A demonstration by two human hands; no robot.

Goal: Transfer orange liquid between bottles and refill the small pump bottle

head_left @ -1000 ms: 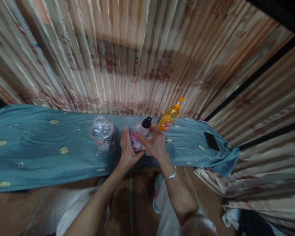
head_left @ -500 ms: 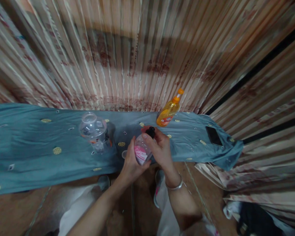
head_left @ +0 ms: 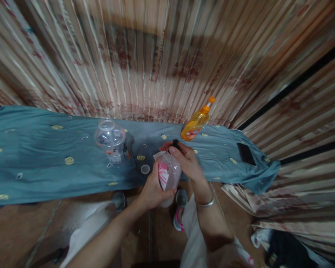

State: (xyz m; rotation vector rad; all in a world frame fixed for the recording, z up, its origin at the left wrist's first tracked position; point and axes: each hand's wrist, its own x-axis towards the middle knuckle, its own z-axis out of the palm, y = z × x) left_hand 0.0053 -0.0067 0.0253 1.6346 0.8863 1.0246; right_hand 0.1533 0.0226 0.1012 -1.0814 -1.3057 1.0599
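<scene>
My left hand (head_left: pixel 153 188) is wrapped around a clear plastic bottle (head_left: pixel 173 173) with a pink and white label, held over the table's front edge. At the bottle's upper end, my right hand (head_left: pixel 191 162) has its thumb and fingers closed on a black pump top (head_left: pixel 175 144). Whether that top is still joined to the bottle's neck is hidden by the fingers. Left of the bottle, a small clear round cap (head_left: pixel 145 169) lies on the cloth. Farther left stands a large clear plastic jar (head_left: pixel 111 141), its mouth uncovered.
An orange dish soap bottle (head_left: pixel 195 124) with an orange top stands near the back edge. A black phone (head_left: pixel 246 154) lies at the right end of the blue patterned tablecloth (head_left: pixel 44 163). Pleated curtains (head_left: pixel 145 74) hang behind and to the right.
The pink-labelled bottle has turned in my hands and its label now faces more to the left. The small cap, partly covered before, shows fully. The whole view has shifted slightly.
</scene>
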